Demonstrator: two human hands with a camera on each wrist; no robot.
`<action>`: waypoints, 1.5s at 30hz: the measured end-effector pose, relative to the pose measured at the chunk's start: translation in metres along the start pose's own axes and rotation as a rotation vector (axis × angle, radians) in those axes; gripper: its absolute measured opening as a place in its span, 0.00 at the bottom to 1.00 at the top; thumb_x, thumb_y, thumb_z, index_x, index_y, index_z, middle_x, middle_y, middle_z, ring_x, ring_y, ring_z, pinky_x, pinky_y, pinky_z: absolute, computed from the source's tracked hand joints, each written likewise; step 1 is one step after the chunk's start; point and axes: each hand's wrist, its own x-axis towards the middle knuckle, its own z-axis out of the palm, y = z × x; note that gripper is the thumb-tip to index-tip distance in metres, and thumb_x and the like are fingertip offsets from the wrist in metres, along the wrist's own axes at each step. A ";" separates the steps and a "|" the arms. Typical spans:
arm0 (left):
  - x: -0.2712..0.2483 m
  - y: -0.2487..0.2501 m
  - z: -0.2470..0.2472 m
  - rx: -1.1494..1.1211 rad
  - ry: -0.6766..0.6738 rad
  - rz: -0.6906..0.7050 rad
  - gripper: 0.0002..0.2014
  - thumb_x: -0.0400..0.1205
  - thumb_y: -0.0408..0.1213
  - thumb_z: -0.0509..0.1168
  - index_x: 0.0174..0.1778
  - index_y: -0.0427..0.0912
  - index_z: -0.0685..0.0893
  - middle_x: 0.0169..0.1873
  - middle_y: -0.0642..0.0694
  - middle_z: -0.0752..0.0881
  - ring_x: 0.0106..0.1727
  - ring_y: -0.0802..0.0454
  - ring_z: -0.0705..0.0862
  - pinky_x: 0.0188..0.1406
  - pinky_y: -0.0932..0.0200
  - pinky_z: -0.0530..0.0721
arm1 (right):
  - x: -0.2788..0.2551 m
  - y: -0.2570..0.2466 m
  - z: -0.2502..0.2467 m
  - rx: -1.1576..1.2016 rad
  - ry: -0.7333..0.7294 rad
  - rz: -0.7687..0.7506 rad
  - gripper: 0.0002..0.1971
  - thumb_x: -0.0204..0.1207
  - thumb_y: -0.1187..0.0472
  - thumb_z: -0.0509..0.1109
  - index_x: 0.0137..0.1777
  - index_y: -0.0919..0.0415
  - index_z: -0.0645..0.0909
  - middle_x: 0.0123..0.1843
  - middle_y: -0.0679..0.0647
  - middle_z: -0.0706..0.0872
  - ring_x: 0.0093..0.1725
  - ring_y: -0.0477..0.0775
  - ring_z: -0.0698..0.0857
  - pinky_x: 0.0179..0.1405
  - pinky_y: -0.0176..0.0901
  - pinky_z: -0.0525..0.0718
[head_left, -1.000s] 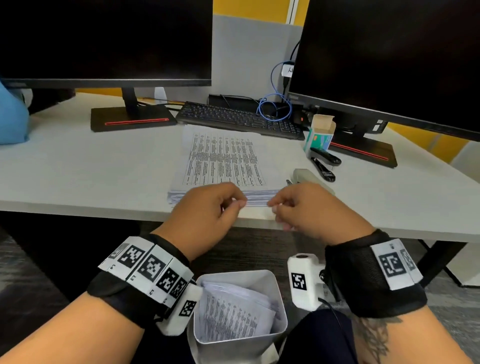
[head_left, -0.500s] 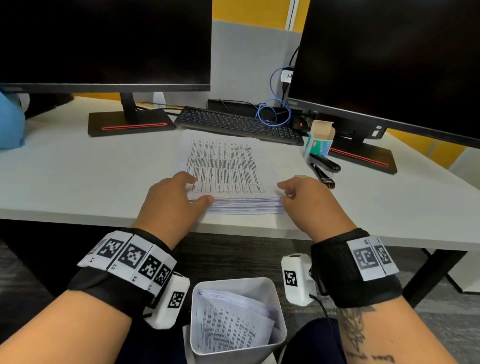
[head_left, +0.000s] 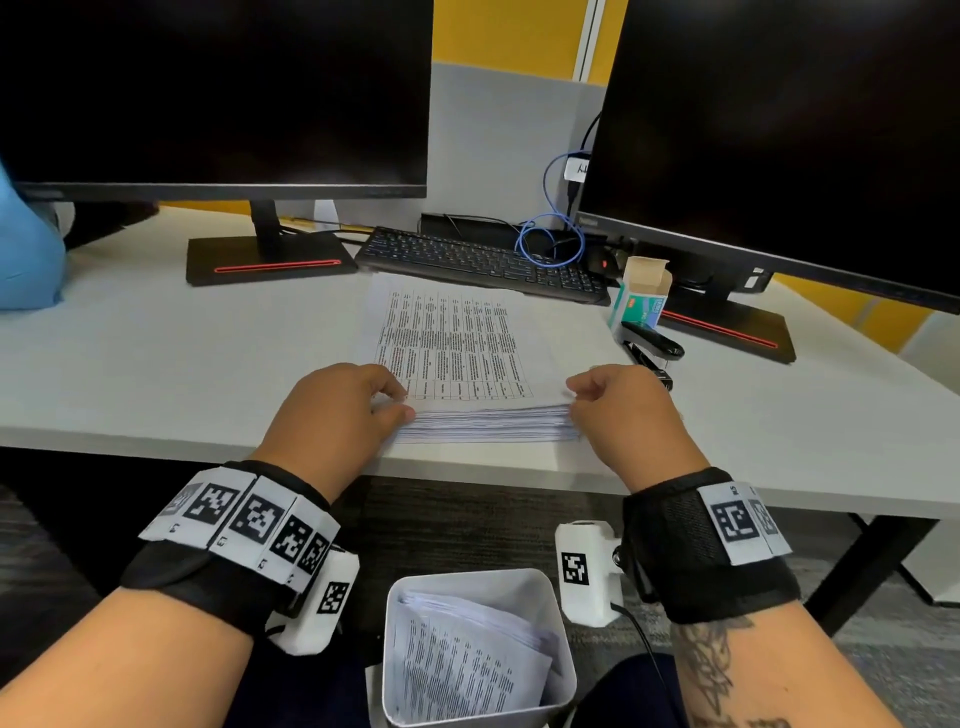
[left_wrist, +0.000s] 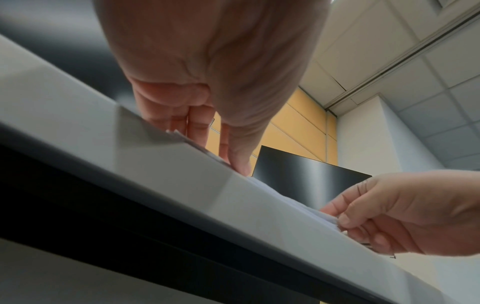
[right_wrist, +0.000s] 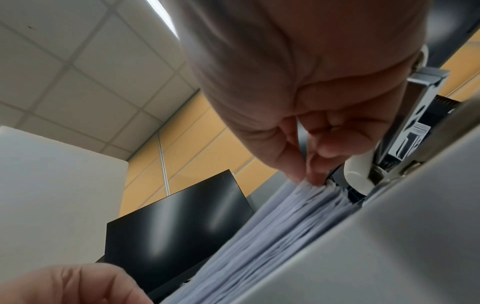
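A thick stack of printed paper (head_left: 457, 353) lies on the white desk (head_left: 156, 364), close to its front edge. My left hand (head_left: 402, 402) is at the stack's near left corner, fingers curled onto the top sheet and thumb against the front edge. My right hand (head_left: 574, 397) pinches the upper sheets at the near right corner. The right wrist view shows thumb and forefinger of that hand (right_wrist: 309, 176) closed on the fanned sheet edges (right_wrist: 272, 226). Seen from the left wrist, the left hand (left_wrist: 228, 156) presses down on the corner and the right hand (left_wrist: 335, 218) nips the far end.
A white bin (head_left: 566, 675) with printed sheets stands below the desk edge between my arms. A black stapler (head_left: 652, 343) and an open staple box (head_left: 641, 296) sit right of the stack. A keyboard (head_left: 478, 260) and two dark monitors (head_left: 208, 93) (head_left: 779, 130) stand behind.
Both hands moved apart from the middle of the stack's front edge to its near corners, and the fingers have since curled onto those corners.
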 end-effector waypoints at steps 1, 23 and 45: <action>0.000 0.000 0.000 0.001 -0.003 -0.003 0.11 0.79 0.49 0.71 0.54 0.50 0.88 0.48 0.47 0.87 0.48 0.51 0.81 0.44 0.59 0.72 | -0.001 -0.001 0.000 0.011 0.003 -0.013 0.16 0.78 0.69 0.65 0.60 0.55 0.87 0.56 0.52 0.88 0.52 0.52 0.84 0.47 0.37 0.79; -0.015 0.041 -0.004 0.203 -0.015 0.391 0.11 0.81 0.48 0.67 0.58 0.52 0.84 0.53 0.55 0.86 0.57 0.48 0.83 0.61 0.49 0.75 | -0.028 -0.018 -0.051 -0.094 -0.006 -0.111 0.07 0.75 0.66 0.72 0.49 0.56 0.89 0.44 0.49 0.88 0.43 0.50 0.86 0.38 0.36 0.80; -0.020 0.054 -0.014 -0.432 0.217 -0.066 0.21 0.86 0.59 0.48 0.52 0.47 0.77 0.39 0.50 0.84 0.41 0.52 0.83 0.44 0.51 0.81 | -0.041 -0.027 -0.026 -0.227 0.050 -0.446 0.14 0.83 0.57 0.64 0.62 0.44 0.87 0.41 0.44 0.81 0.37 0.43 0.76 0.29 0.24 0.66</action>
